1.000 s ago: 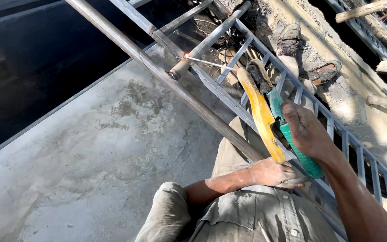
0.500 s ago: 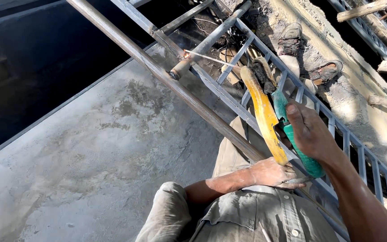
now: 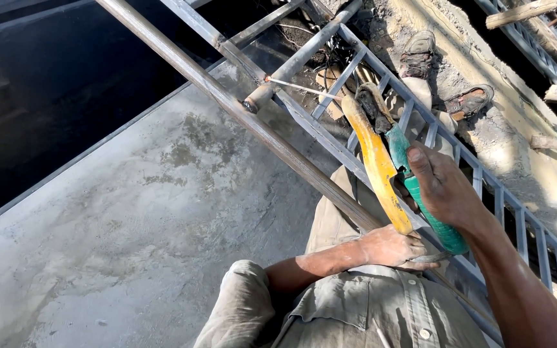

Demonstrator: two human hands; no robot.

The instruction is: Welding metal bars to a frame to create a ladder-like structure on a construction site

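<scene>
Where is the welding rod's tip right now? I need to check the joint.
In the head view, upper centre: the welding rod tip touches the round pipe end, extending left from the electrode holder in the right hand.

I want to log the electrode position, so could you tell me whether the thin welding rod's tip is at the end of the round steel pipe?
Yes, the thin welding rod reaches the round steel pipe end.

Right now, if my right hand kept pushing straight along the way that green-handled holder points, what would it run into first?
Probably the round steel pipe: the right hand aims the green and yellow electrode holder up the frame, and its thin rod's tip sits at the pipe's end. Depth is unclear.
</scene>
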